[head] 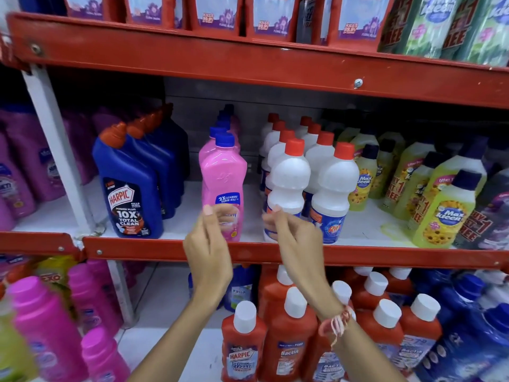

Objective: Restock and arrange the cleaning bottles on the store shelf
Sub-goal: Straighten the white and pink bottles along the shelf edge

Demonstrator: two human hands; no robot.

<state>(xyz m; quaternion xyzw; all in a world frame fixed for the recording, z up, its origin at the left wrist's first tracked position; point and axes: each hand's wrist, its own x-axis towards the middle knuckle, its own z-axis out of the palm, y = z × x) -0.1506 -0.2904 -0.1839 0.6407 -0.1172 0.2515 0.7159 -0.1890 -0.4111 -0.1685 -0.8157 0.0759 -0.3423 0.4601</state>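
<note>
Left hand (pixel 209 252) at the pink bottle (pixel 223 175), right hand (pixel 293 238) at the white bottle (pixel 287 183). Fingers (pixel 208 210) loosely curled; whether they grip cannot be told.

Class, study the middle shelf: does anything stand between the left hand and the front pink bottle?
Nothing visible does. The left hand is directly in front of the front pink bottle, fingers at its lower label. The blue Harpic bottle and the front white bottle stand to either side, not between.

The left hand (pixel 209 252) covers the lower label of the pink bottle (pixel 223 172). The right hand (pixel 296 244) covers the label of the white bottle (pixel 289 183). Grip contact is indeterminate for both.
</note>
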